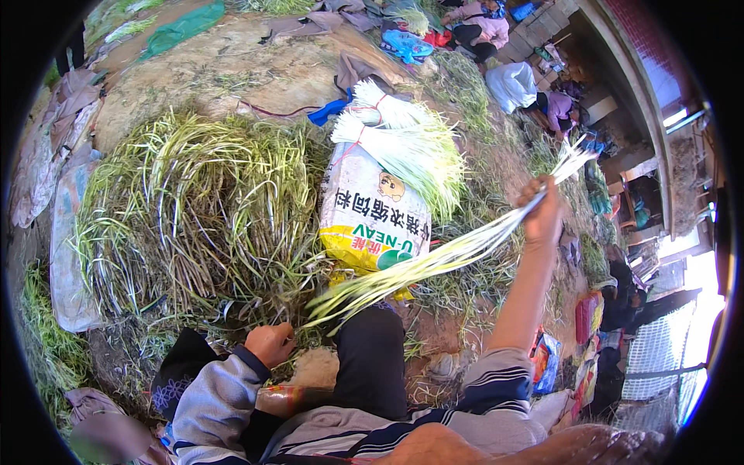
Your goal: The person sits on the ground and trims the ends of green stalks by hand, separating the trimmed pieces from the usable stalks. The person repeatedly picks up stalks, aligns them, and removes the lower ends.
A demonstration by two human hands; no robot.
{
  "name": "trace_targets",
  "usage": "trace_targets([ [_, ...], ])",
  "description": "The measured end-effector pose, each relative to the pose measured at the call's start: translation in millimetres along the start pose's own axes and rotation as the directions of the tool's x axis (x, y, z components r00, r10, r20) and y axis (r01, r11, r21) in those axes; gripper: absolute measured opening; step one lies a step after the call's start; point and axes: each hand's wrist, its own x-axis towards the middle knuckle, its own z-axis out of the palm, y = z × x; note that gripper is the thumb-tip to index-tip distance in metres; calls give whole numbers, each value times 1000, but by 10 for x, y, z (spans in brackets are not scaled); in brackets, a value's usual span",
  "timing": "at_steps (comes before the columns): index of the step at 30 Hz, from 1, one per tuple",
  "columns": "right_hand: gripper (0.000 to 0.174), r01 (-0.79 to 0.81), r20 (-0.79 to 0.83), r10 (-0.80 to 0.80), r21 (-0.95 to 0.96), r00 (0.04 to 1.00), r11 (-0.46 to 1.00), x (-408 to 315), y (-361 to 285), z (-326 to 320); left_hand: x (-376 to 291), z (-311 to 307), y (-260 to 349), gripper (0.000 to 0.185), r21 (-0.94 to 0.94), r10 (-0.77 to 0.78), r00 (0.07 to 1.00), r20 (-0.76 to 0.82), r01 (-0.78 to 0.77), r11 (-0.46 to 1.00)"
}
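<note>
My right hand (539, 209) is raised at the right, closed around a bunch of long pale-stemmed leafy vegetables (465, 247). The white stem ends stick up beyond the fist, and the yellow-green leaves trail down left to my knee. Low at centre left, my left hand (271, 344) is curled beside the lower edge of a large heap of untrimmed stalks (192, 215); whether its fingers hold anything cannot be told. Between the heap and the raised bunch, tied bundles of white-stemmed vegetables (401, 151) with red ties lie on a printed feed sack (372, 203).
Loose leaves and trimmings (488, 279) cover the ground to the right. A blue strap (328, 112) lies beyond the sack. Several people sit farther off, one in pink (485, 26) near a white sack (511, 86). A green net sheet (183, 28) lies at the upper left.
</note>
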Motion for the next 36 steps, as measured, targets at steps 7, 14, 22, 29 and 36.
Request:
trace_targets([
  [7,20,207,102,-214,-801,972,561,623,-176,95,254,-42,168,15,-36,88,996,-34,-89,995],
  [14,11,629,583,-292,-772,758,91,1185,2689,-183,570,-70,130,19,-95,6,1000,-7,-7,995],
  [22,23,409,436,125,-892,891,194,879,4457,170,782,-56,-4,25,-176,-87,996,-11,84,981],
  [29,31,356,376,-1,-878,927,321,841,4684,162,811,-77,45,26,-198,-64,998,25,67,978],
  [36,30,251,257,8,-947,966,201,1058,4775,-2,834,-216,121,28,-160,22,995,-94,-37,986],
])
